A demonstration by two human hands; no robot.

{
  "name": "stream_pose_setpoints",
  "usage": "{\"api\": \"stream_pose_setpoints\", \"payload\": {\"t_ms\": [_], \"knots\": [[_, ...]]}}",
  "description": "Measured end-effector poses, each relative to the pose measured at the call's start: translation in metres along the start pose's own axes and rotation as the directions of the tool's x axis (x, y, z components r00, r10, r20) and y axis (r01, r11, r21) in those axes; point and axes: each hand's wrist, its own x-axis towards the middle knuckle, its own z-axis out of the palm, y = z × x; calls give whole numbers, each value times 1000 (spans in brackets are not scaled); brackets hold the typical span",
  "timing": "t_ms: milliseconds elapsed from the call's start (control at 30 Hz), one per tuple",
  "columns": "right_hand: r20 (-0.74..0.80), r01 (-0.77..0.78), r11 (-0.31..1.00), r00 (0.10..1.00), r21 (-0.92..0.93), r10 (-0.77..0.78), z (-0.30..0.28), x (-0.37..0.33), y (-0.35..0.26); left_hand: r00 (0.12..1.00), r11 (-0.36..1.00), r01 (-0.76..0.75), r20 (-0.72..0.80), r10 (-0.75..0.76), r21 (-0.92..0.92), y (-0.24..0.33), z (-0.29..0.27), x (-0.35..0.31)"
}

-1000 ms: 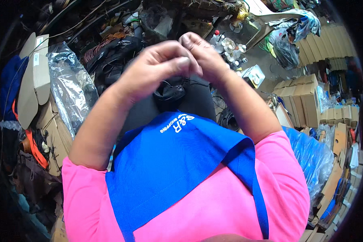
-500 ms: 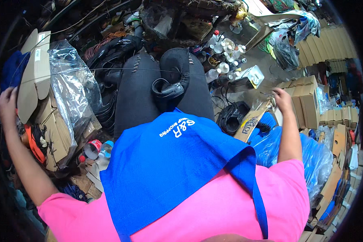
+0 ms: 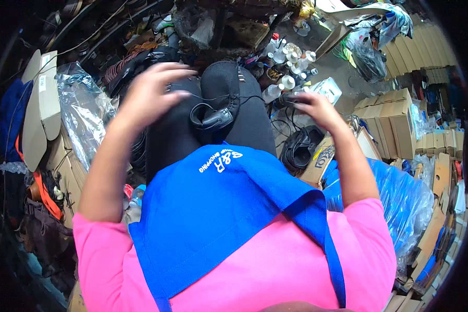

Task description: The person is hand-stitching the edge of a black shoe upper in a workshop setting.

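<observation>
A black shoe (image 3: 217,120) with a shiny strap rests between my knees, its sole edge marked by a few pale stitches. A thin dark thread (image 3: 247,96) trails from it toward my right hand (image 3: 317,108), whose fingers are pinched together. Something small and dark sits at those fingertips, too blurred to name. My left hand (image 3: 153,96) is above my left thigh, smeared by motion, with its thumb and fingers apart and nothing seen in them. A blue apron (image 3: 223,197) covers my lap.
Several bottles (image 3: 288,65) stand beyond my right knee. A black shoe (image 3: 299,148) lies right of my thigh. Blue plastic-wrapped goods (image 3: 385,197) and cardboard boxes (image 3: 395,117) are at the right. Clear plastic (image 3: 83,104) and cut cardboard (image 3: 39,112) are at the left.
My left hand has swung in from the far left to above my thigh. My right hand has come inward from the right. The thread, stretched far left before, now hangs slack by the shoe.
</observation>
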Motion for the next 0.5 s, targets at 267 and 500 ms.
{"api": "stream_pose_setpoints", "payload": {"t_ms": [267, 500], "knots": [[48, 268, 963, 963, -16, -267, 40, 79, -106, 899, 969, 207, 417, -133, -137, 14, 61, 84], [145, 330, 944, 933, 15, -329, 48, 89, -89, 842, 920, 292, 527, -117, -263, -4, 71, 88]]}}
